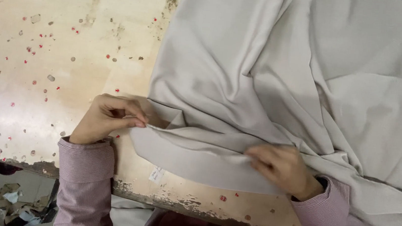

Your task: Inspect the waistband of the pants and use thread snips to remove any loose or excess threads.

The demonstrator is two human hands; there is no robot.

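Hands are pinching the beige cloth (284,77): left hand (108,118) at 9 o'clock, right hand (282,169) at 5. Loose folds could be slipping off the table (42,61).

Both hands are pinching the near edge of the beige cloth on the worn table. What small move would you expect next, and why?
Probably a short outward pull to draw the folded edge taut. The left hand pinches the fold at its left end and the right hand pinches it further along, while the beige cloth between and behind them lies wrinkled and bunched on the table.
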